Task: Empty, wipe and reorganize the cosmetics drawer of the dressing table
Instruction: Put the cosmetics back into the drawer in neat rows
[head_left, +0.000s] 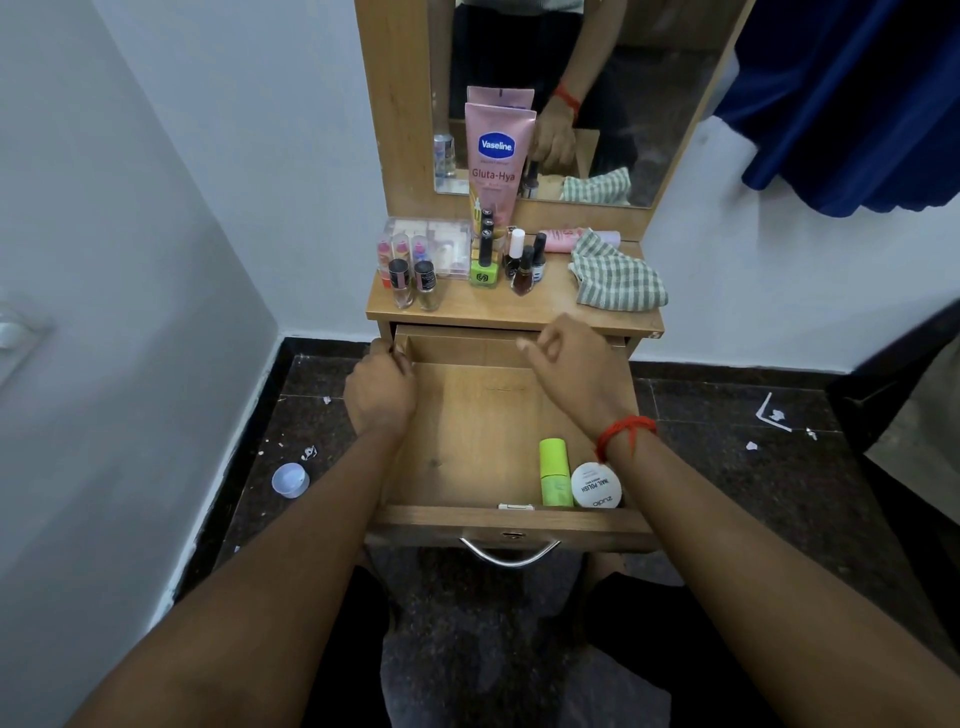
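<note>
Drawer (467, 441) of the dressing table (467, 307) is pulled fully out toward the person, its metal handle (510, 554) on the near front. Left hand (382, 387) is at the far left of the drawer, fingers curled over the drawer's left side wall and grasping it where it meets the table frame. Right hand (569, 358) hovers above the far right part of the drawer, fingers loosely curled, nothing seen in them; a red thread (623, 431) is tied round that wrist. Drawer contents lie in the near right corner: a lime-green tube (555, 472) lying flat, a round white jar marked nail polish (596, 486) touching its right side, and a small white item (516, 506) against the front wall, too hidden to identify. On the tabletop, a pink Vaseline tube (496, 156) stands upright against the mirror (649, 104). A clear plastic box (441, 244) sits at far left, with two small bottles (413, 283) just in front of it. A green nail polish bottle (484, 267) stands at centre, beside a cluster of dark-capped polish bottles (524, 265). A green-and-white checked cloth (615, 275) lies crumpled at right, partly over a pink tube (563, 240) that lies on its side. On the dark floor at left lies a pale plastic cap (290, 479).
</note>
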